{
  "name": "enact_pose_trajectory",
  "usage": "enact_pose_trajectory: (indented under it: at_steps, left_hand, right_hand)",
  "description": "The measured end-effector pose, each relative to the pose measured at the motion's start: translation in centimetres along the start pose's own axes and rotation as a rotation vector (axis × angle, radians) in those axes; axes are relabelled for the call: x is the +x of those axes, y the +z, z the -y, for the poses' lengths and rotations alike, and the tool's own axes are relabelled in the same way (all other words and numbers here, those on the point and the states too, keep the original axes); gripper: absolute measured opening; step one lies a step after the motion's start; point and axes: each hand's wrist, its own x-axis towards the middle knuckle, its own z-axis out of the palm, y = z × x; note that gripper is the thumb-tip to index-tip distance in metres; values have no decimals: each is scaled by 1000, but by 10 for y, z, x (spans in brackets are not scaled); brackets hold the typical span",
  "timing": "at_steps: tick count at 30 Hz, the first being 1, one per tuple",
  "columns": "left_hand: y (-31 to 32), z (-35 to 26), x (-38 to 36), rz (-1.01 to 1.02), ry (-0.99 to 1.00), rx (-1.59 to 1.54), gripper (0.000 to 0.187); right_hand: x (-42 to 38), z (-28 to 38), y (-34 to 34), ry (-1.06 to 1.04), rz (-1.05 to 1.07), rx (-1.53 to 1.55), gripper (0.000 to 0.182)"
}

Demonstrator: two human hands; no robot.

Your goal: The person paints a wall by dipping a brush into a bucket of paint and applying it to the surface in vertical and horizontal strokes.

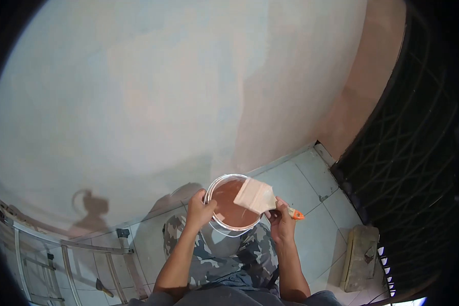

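A white-rimmed bucket (212, 220) holds pinkish-brown paint (229, 208) in front of my lap. My left hand (201, 208) grips its left rim, thumb over the edge and fingers on the outside. A wide paintbrush (256, 196) with paint-coated pale pink bristles lies across the right side of the bucket's opening. My right hand (281, 219) is closed around its handle, and the orange handle end sticks out to the right of my fingers. The wire handle of the bucket hangs down at its front.
A wall (163, 102) with patchy pale and pink paint rises ahead. A metal ladder (69, 270) lies at the lower left, near a small brush (104, 288) on the tiled floor (311, 239). To the right are a worn toolbox-like case (361, 257) and a dark lattice gate (408, 132).
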Motion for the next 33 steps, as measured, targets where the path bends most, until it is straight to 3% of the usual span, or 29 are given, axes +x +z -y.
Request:
enact_pose_trajectory:
  at_steps: [3,8,11,16,18,19,24,26,28,30,33]
  left_hand:
    - [3,13,2,-63,-15,-88,15]
    - [-3,11,6,-92,-25,-60,18]
    - [-6,15,8,-88,-47,-72,19]
    - [-7,33,18,-111,80,24,22]
    - [-6,35,19,-90,70,36,22]
    - [-6,31,14,-77,49,58,21]
    - [-2,46,23,-50,21,67,20]
    - [-3,38,22,-52,-6,39,18]
    - [-7,12,11,-82,102,-1,16]
    - [-12,23,16,-69,52,-13,15]
    - [-24,17,15,-109,72,42,13]
  right_hand:
    - [8,-6,9,-28,-8,168,36]
    - [5,-1,15,-74,37,58,38]
    - [7,-2,19,-44,-15,159,36]
    - [31,-29,-11,8,271,301,35]
    - [15,-19,18,66,4,314,33]
    - [16,-19,21,72,-12,342,32]
    - [44,7,58,21,104,344,33]
    - [60,33,97,-156,202,385,38]
    - [78,58,135,-249,236,384,41]
    - [99,76,167,-346,271,408,40]
    - [115,92,196,-389,216,404,37]
